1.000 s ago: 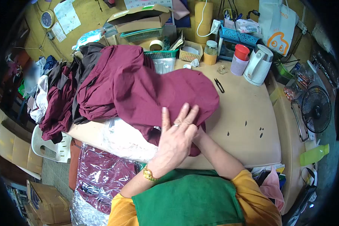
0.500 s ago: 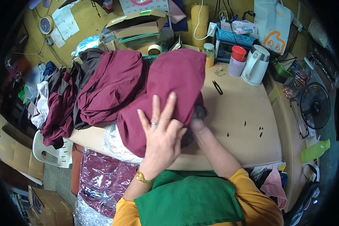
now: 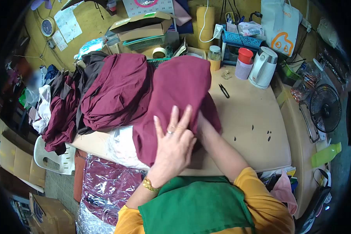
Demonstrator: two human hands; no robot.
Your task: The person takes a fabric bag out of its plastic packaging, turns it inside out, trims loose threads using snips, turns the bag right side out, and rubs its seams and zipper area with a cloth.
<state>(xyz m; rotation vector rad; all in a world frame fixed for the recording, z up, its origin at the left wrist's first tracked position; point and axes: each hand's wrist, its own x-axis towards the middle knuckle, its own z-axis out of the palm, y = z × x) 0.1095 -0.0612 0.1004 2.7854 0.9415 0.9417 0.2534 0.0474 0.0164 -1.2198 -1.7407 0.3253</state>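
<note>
A maroon fabric piece (image 3: 179, 82) stands bunched up before me on the worktable. My left hand (image 3: 174, 144), with a ring and a gold-coloured bracelet, lies over its front. Three fingers spread on the cloth, while the index finger bends down at the edge of the fabric, pinching it; the thumb is hidden. My right hand (image 3: 202, 123) reaches under the fabric from the right. Its wrist shows, but its fingers are covered by the cloth.
More maroon and dark clothes (image 3: 115, 91) lie piled on the left. Black thread snips (image 3: 224, 91) rest on the tabletop (image 3: 253, 113), with small dark pieces nearby. A white kettle (image 3: 263, 68), lidded cup (image 3: 244, 64) and jar (image 3: 214, 57) stand at the back; a fan (image 3: 326, 108) is right.
The maroon fabric has shifted right and slightly down, and its right side now drapes wider. My left hand moved slightly right with it. My right hand has gone deeper under the cloth.
</note>
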